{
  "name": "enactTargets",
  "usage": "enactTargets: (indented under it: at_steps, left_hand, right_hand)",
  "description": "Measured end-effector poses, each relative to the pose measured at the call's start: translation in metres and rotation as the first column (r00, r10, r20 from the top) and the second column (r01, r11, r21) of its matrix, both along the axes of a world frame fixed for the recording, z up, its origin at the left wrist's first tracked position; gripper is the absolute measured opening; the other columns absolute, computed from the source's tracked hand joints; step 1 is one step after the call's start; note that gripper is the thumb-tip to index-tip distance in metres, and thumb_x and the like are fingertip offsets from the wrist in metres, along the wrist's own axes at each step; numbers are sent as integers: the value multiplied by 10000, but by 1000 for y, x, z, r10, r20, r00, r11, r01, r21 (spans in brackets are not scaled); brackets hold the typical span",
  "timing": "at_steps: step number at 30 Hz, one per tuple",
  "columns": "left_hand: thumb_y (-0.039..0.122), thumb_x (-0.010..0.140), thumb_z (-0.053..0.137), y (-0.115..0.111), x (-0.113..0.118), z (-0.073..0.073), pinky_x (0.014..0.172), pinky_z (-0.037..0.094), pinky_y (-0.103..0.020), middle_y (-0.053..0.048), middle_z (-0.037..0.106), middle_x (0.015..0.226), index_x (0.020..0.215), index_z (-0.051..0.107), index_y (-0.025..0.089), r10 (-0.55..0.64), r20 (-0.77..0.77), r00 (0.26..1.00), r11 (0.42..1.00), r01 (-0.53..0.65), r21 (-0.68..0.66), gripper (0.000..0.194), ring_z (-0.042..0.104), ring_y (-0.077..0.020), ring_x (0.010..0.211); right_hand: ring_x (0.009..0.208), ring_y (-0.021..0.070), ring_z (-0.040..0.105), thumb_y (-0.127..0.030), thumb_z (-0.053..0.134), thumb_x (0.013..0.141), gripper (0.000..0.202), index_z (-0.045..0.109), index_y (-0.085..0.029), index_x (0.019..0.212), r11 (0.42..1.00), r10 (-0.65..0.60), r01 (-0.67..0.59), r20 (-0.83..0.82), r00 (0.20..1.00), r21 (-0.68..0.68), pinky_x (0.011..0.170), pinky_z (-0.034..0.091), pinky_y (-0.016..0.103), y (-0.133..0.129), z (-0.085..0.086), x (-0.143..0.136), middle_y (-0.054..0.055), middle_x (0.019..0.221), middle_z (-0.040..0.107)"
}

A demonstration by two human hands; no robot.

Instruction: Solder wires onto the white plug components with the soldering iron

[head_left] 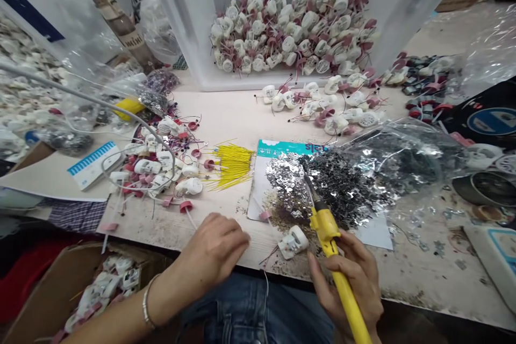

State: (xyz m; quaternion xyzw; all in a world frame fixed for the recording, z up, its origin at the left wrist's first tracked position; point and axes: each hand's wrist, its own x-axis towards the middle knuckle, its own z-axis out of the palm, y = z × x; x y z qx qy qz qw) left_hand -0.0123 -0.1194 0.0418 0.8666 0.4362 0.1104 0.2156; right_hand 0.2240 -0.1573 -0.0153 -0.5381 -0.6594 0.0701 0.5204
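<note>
My right hand [355, 277] grips a yellow soldering iron [328, 231], or a tool much like one, with a black collar and slim metal tip. The tip lies over a pile of small shiny metal pieces [288, 180]. Just left of these fingers, a white plastic part [292, 242] with thin wires lies near the table's front edge. My left hand [220, 247], bracelet on the wrist, is closed with its fingers curled, and whatever it holds is hidden. Close behind it are a pink ring piece [186, 206] on a white wire and a bundle of yellow wires [234, 165].
At the back stands a translucent bin [193, 37] full of white and pink parts. More wired parts [153, 166] are heaped on the left. A plastic bag [419, 161] and a metal cup [484, 188] are on the right. An open cardboard box [36, 301] sits lower left.
</note>
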Motion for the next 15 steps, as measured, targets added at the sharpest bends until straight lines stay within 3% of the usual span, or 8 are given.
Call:
enactTargets:
  at_steps: [2,4,7,9,12,15]
  left_hand:
    - [186,918,514,-9,5,-4,695,388,-299,-3,589,783,855,600,208,-194,-24,981,980,193,-49,109,517,-155,737]
    - [190,912,535,-16,13,-10,783,381,-328,-19,616,889,870,595,200,-348,-83,934,937,349,-1,73,537,-172,832]
    - [156,928,506,-20,25,-22,896,323,-372,-40,644,968,860,582,175,-410,-115,905,894,424,147,104,545,-188,917]
    - [135,932,487,-17,29,-27,876,314,-356,-19,660,882,869,583,177,-344,4,939,930,340,140,122,554,-168,862]
    - [160,918,516,-9,31,-27,814,338,-313,6,657,778,878,591,186,-38,229,973,996,57,-75,89,561,-143,782]
    - [177,885,572,-3,37,-23,755,371,-281,8,666,762,822,609,185,255,267,930,931,-161,-327,74,571,-143,757]
  right_hand:
    - [1119,163,578,-64,706,734,215,527,-177,764,999,38,-38,-8,999,-10,880,552,241,-1,-1,-3,109,1193,498]
    - [1105,168,586,-115,711,752,197,527,-178,785,995,98,-98,10,995,-31,863,565,252,1,-3,-7,114,1224,471]
    - [1082,169,600,-143,692,781,171,527,-181,808,990,129,-127,28,991,-59,848,579,264,8,-6,-11,111,1235,454]
    - [1087,175,600,-134,675,791,166,518,-184,811,988,140,-138,34,990,-70,841,584,275,14,-7,-12,110,1239,446]
    - [1116,188,588,-109,634,811,137,522,-182,841,984,169,-165,66,983,-68,846,585,295,20,-9,-13,108,1255,426]
    - [1136,187,580,-108,632,815,126,534,-177,853,983,181,-177,76,981,-55,886,569,303,19,-8,-12,108,1270,423]
